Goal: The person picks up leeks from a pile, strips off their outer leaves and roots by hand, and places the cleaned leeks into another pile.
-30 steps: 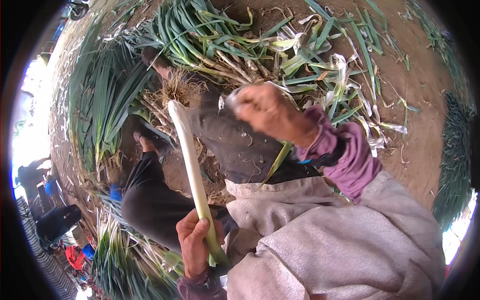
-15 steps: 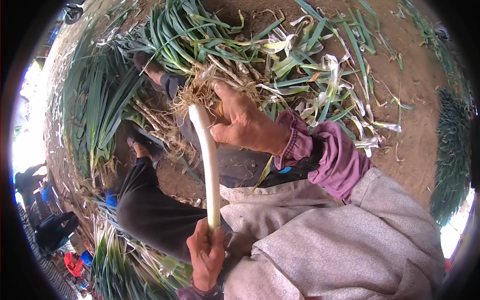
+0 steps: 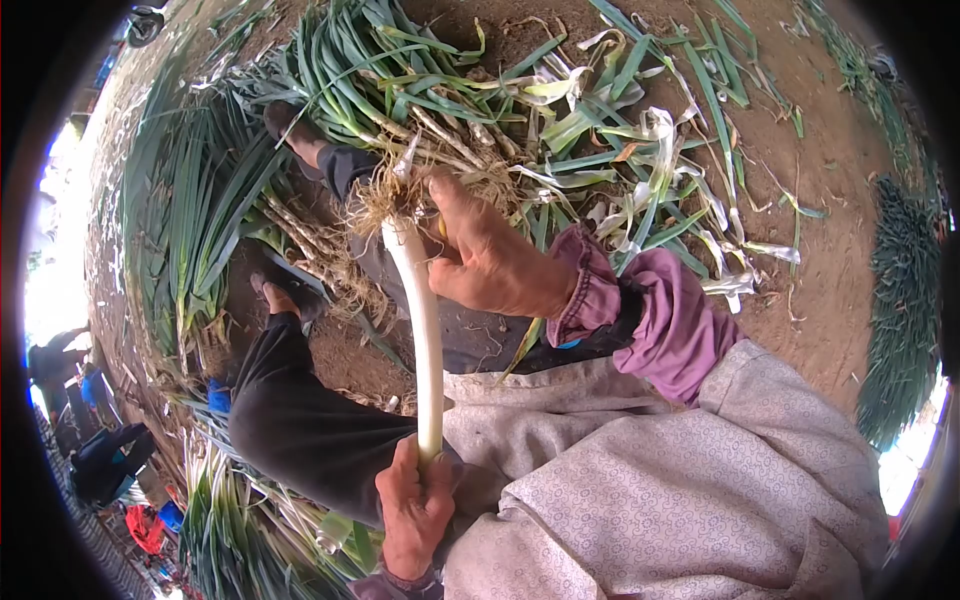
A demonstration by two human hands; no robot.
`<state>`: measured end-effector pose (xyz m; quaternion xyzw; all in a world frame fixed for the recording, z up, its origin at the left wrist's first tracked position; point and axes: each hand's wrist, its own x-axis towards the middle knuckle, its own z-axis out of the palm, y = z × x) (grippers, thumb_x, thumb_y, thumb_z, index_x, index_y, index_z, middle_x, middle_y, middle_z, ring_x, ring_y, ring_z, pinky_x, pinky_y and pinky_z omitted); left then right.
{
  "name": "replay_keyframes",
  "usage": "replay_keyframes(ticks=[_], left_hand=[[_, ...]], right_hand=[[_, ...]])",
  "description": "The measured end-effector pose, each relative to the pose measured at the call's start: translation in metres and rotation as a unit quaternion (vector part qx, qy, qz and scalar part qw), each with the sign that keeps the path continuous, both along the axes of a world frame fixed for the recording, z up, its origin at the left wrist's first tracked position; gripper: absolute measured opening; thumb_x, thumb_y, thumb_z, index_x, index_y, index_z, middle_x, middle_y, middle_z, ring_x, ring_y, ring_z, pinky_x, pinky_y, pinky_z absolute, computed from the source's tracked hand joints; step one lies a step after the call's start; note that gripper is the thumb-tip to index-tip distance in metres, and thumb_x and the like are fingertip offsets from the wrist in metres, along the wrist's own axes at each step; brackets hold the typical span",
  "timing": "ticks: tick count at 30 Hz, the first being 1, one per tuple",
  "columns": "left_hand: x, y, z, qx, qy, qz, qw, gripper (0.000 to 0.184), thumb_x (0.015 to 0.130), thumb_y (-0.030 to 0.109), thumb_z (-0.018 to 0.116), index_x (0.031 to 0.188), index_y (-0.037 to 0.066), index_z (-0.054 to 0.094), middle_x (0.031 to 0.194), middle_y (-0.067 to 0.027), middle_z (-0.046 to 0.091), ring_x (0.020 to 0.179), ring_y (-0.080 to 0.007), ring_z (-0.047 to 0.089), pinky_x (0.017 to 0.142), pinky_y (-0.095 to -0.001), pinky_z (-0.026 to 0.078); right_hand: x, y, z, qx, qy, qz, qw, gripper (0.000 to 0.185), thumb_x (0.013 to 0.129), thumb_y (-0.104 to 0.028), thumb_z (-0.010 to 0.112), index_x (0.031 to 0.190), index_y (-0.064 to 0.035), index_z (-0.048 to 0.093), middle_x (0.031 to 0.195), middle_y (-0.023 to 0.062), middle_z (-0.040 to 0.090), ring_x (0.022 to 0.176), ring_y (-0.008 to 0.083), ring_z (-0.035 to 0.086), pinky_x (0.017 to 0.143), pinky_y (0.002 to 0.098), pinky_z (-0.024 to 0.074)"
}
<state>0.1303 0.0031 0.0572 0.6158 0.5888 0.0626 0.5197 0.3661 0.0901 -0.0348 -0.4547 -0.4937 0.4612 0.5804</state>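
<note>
1. The leek is held between the two hands, its green lower end near the person and its white end farther out, beside a tuft of roots.
2. Its lower part is pinched between the thumb and curled fingers of the left hand; compared with a second ago, the hold has been kept, but the stalk has been swung slightly right.
3. The right hand, seen raised and apart from the leek in the earliest frame, has been brought to the root end. Its fingers are bent there with the thumb beside the stalk; what is gripped cannot be told, the inner side being hidden.
4. A pale pointed piece is now seen more clearly beyond the roots.
5. Bundled leeks are laid at the far side, and stripped leaves are scattered at far right on the soil.
</note>
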Motion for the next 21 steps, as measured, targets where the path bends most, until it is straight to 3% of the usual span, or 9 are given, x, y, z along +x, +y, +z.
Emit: replay_keyframes(ticks=[3, 5, 7, 10, 15, 18, 19, 21], left_hand=[[0.002, -0.001, 0.002, -0.015, -0.011, 0.012, 1.000, 0.005, 0.089, 0.004, 0.055, 0.089, -0.001, 0.056, 0.060, 0.0017, 0.050, 0.051, -0.0039, 0.048, 0.044, -0.0220, 0.036], [0.000, -0.001, 0.004, -0.031, -0.009, 0.008, 0.999, 0.007, 0.089, 0.005, 0.054, 0.090, -0.002, 0.056, 0.060, 0.0002, 0.053, 0.052, -0.0047, 0.049, 0.044, -0.0217, 0.038], [-0.002, 0.002, 0.010, -0.095, -0.032, 0.031, 0.995, 0.011, 0.089, 0.008, 0.056, 0.089, -0.002, 0.056, 0.060, -0.0013, 0.054, 0.050, -0.0059, 0.049, 0.045, -0.0221, 0.038], [-0.005, 0.008, 0.012, -0.150, -0.074, 0.041, 0.985, 0.023, 0.088, 0.018, 0.061, 0.085, -0.004, 0.056, 0.059, -0.0044, 0.055, 0.048, -0.0090, 0.049, 0.045, -0.0234, 0.039], [-0.026, 0.014, 0.002, -0.262, -0.261, 0.071, 0.926, 0.041, 0.085, 0.033, 0.066, 0.083, -0.008, 0.060, 0.059, -0.0110, 0.057, 0.045, -0.0145, 0.051, 0.044, -0.0257, 0.040], [-0.041, 0.014, 0.002, -0.310, -0.337, 0.074, 0.886, 0.044, 0.085, 0.032, 0.066, 0.090, -0.011, 0.061, 0.063, -0.0124, 0.059, 0.048, -0.0148, 0.051, 0.046, -0.0249, 0.039], [-0.045, 0.015, 0.002, -0.324, -0.349, 0.064, 0.877, 0.046, 0.085, 0.033, 0.066, 0.090, -0.012, 0.062, 0.063, -0.0133, 0.059, 0.048, -0.0155, 0.052, 0.046, -0.0251, 0.039], [-0.048, 0.014, 0.005, -0.335, -0.328, 0.053, 0.882, 0.053, 0.085, 0.039, 0.064, 0.089, -0.014, 0.062, 0.062, -0.0151, 0.059, 0.046, -0.0157, 0.052, 0.044, -0.0256, 0.039]], right_hand=[[-0.003, 0.003, 0.003, 0.025, -0.007, -0.021, 0.999, 0.077, 0.072, 0.010, 0.047, 0.144, 0.0075, 0.019, 0.132, 0.0195, 0.043, 0.130, 0.0252, 0.037, 0.109, 0.0297, 0.0300], [-0.009, 0.009, -0.013, 0.108, -0.151, -0.117, 0.976, 0.062, 0.073, 0.005, 0.052, 0.132, 0.0080, 0.029, 0.116, 0.0252, 0.047, 0.110, 0.0327, 0.049, 0.094, 0.0375, 0.0402], [-0.009, 0.007, -0.014, 0.115, -0.165, -0.127, 0.971, 0.063, 0.073, 0.005, 0.051, 0.131, 0.0074, 0.030, 0.116, 0.0257, 0.047, 0.110, 0.0326, 0.050, 0.094, 0.0373, 0.0403], [0.002, 0.000, 0.008, 0.047, -0.052, -0.049, 0.996, 0.077, 0.069, 0.010, 0.046, 0.143, 0.0057, 0.022, 0.130, 0.0206, 0.046, 0.125, 0.0253, 0.044, 0.105, 0.0294, 0.0337], [0.005, -0.007, 0.020, 0.000, -0.069, -0.030, 0.997, 0.068, 0.071, 0.010, 0.048, 0.136, 0.0051, 0.029, 0.104, 0.0171, 0.059, 0.096, 0.0273, 0.063, 0.082, 0.0308, 0.0492], [0.006, -0.006, 0.002, 0.094, -0.230, -0.077, 0.966, 0.059, 0.075, 0.009, 0.051, 0.131, 0.0032, 0.033, 0.088, 0.0143, 0.060, 0.076, 0.0273, 0.064, 0.069, 0.0317, 0.0519], [0.012, 0.003, -0.002, 0.169, -0.286, -0.094, 0.938, 0.052, 0.082, 0.003, 0.056, 0.129, 0.0013, 0.035, 0.079, 0.0119, 0.058, 0.062, 0.0241, 0.061, 0.056, 0.0315, 0.0516], [0.023, 0.012, -0.010, 0.144, -0.372, -0.114, 0.910, 0.044, 0.085, -0.001, 0.056, 0.125, 0.0002, 0.038, 0.073, 0.0089, 0.056, 0.053, 0.0201, 0.056, 0.047, 0.0307, 0.0475]])
